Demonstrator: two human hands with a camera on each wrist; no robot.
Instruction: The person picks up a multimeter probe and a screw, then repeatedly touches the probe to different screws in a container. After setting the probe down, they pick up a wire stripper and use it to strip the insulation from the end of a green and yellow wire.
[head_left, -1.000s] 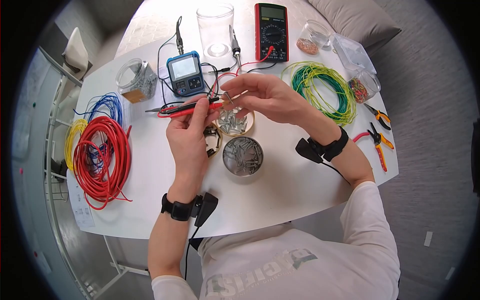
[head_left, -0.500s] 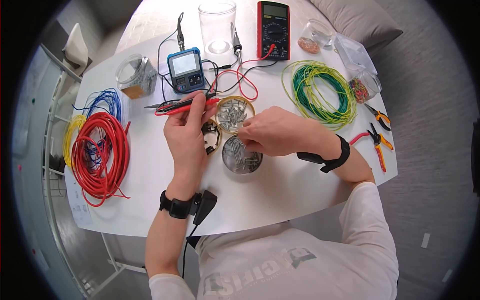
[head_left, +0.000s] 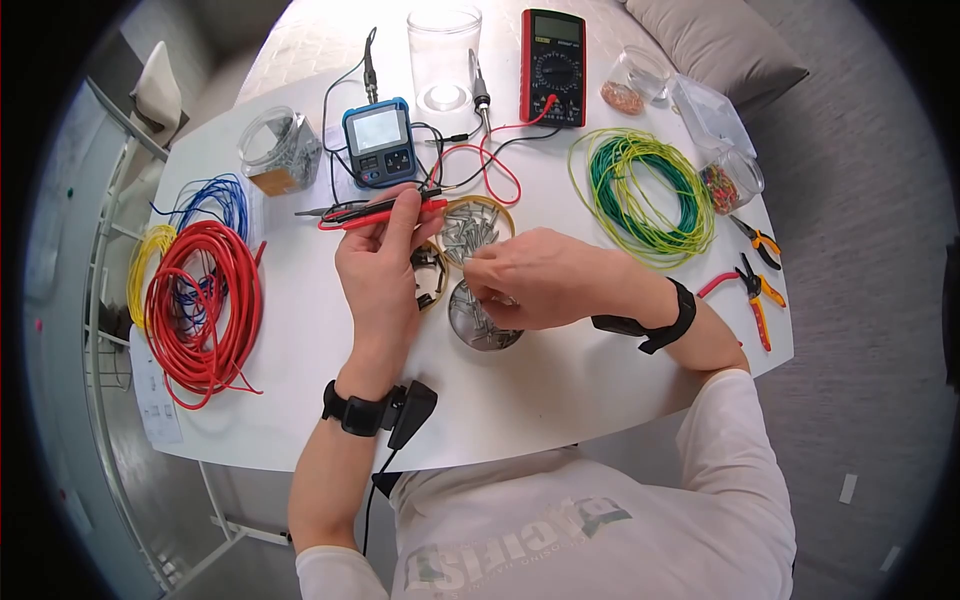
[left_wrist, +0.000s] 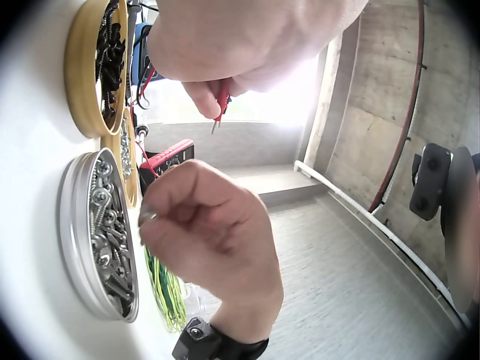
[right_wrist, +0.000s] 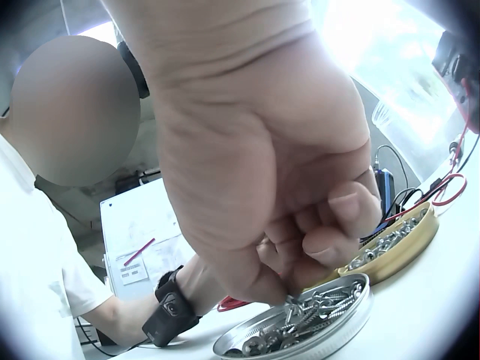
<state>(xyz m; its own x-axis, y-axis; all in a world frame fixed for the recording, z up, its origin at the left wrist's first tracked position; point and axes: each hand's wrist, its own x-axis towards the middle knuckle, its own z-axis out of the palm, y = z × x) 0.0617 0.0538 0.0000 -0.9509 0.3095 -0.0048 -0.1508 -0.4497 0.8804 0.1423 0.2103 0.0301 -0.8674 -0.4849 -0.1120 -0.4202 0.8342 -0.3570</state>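
Observation:
My left hand [head_left: 380, 265] grips a red test probe [head_left: 385, 216] and a black test probe [head_left: 350, 211] together, thumb across them. Their tips point right, over a tan round dish [head_left: 512, 218] of silver screws. Low over a silver round tin [right_wrist: 341, 341] of loose screws, my right hand [head_left: 550, 280] has its thumb and fingertips together. A small shiny screw [left_wrist: 148, 215] shows between them in the left wrist view. In the right wrist view the fingertips are right at the screws in the tin. A second tan dish [left_wrist: 82, 67] holds dark screws.
Behind the hands stand a blue handheld meter [head_left: 380, 140], a red multimeter [head_left: 553, 70], a soldering iron [head_left: 482, 100] and a clear jar [head_left: 443, 55]. Red wire [head_left: 205, 320] lies coiled left, green wire [head_left: 645, 195] right. Pliers [head_left: 755, 300] rest near the right edge.
My right hand has moved from beside the probe tips, where it held a screw, down to the silver tin. The left hand keeps the probes in nearly the same place.

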